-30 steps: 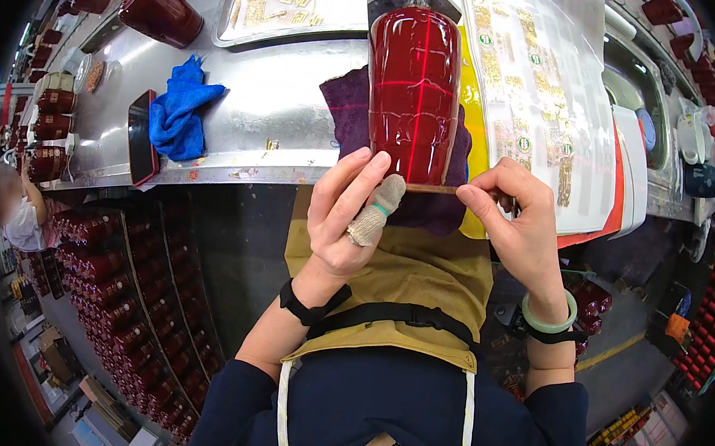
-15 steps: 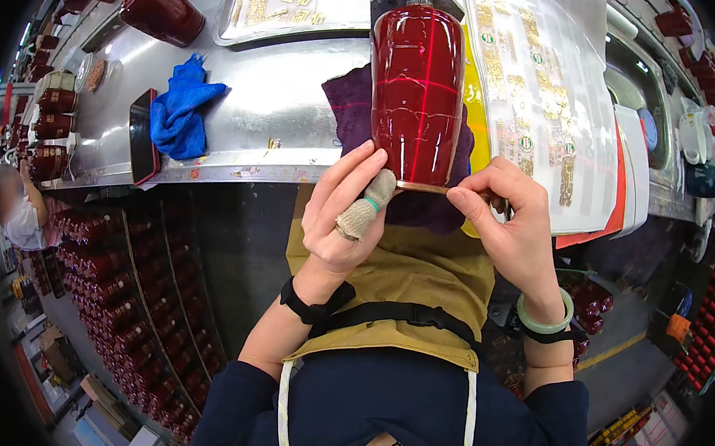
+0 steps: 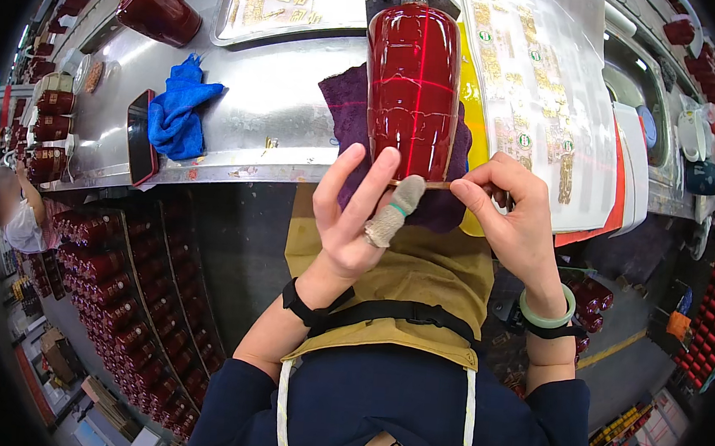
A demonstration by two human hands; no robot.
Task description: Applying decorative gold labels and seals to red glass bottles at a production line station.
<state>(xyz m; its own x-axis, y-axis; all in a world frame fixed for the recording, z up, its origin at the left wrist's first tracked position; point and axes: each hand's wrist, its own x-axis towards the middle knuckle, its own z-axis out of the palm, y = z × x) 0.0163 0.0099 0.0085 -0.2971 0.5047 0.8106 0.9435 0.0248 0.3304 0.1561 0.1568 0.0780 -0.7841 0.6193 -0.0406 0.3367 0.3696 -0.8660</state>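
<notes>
A dark red glass bottle [image 3: 412, 94] lies on a purple cloth [image 3: 345, 98], its neck pointing away from me and its base toward me. Along the near base edge runs a thin gold strip [image 3: 435, 185]. My right hand [image 3: 511, 213] pinches the strip's right end between thumb and forefinger, just off the bottle's corner. My left hand [image 3: 358, 211] has its fingers spread at the base's left corner. Its thumb, in a grey knitted cover [image 3: 395, 213] with a green band, lies against the base edge. Red laser lines cross the bottle.
To the right, white sheets with gold decals [image 3: 540, 103] lie over a yellow sheet [image 3: 472, 90]. Left stand a blue cloth [image 3: 181, 111], a phone [image 3: 141, 137] and another red bottle [image 3: 158, 10]. A metal tray [image 3: 284, 31] is behind. Bottle racks [image 3: 127, 315] fill the lower left; a person [image 3: 22, 212] is beyond.
My left fingers have lifted off the bottle's side and spread, while the covered thumb has moved right along the base edge. My right hand keeps its pinch, nearly still.
</notes>
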